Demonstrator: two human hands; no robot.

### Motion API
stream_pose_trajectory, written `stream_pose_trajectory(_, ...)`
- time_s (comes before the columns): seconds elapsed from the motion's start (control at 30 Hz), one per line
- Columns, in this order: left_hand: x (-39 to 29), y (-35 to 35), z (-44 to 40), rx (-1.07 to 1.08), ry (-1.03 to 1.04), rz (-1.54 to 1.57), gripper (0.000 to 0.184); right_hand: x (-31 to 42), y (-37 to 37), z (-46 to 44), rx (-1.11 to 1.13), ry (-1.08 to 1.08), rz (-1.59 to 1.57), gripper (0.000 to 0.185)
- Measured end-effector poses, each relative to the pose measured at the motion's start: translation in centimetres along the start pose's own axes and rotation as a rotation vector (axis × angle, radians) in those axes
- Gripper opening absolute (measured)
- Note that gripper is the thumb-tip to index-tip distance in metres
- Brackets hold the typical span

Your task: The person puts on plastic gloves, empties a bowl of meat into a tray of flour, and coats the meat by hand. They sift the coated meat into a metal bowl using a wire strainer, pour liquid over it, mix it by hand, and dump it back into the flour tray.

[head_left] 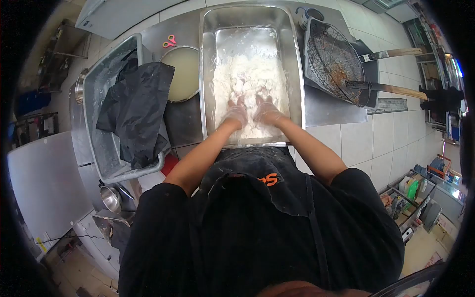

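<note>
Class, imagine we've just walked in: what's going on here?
Someone's left hand and right hand are down in a white, floury mixture in a deep metal tray. The mixture looks loose and uneven, spread over much of the tray. To the left, black sheeting hangs over the edge of a grey tub.

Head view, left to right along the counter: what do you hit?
Grey tub → pale liquid → deep metal pan, with the left hand then the right hand in its white powder → long-handled wire skimmers.
</note>
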State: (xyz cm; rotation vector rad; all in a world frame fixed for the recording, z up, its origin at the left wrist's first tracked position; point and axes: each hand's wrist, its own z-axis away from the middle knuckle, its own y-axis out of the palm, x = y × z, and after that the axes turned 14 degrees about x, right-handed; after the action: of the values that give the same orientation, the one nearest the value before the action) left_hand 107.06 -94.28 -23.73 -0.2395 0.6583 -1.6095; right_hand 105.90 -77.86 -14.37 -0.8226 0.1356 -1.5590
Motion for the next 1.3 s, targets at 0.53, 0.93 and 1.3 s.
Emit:
stream_pose_trajectory(0.53,-0.7,-7.2,7.1,0.008,0.061,0.096,0.043,-3.2,-7.2,2.1,0.211,-0.102,0.074,0.061)
stream_pose_trajectory(0.93,-1.7,-3.7,7.9,-0.141,0.043,0.445,0.06,0.5,0.9,1.6,0.115,0.003,-0.276,0.049)
stream_pose_trajectory(1.3,-2.4,-10.0,10.6,-0.164,0.045,0.257,0.031,-2.0,-6.8,3.5,0.108,-0.255,-0.237,0.063)
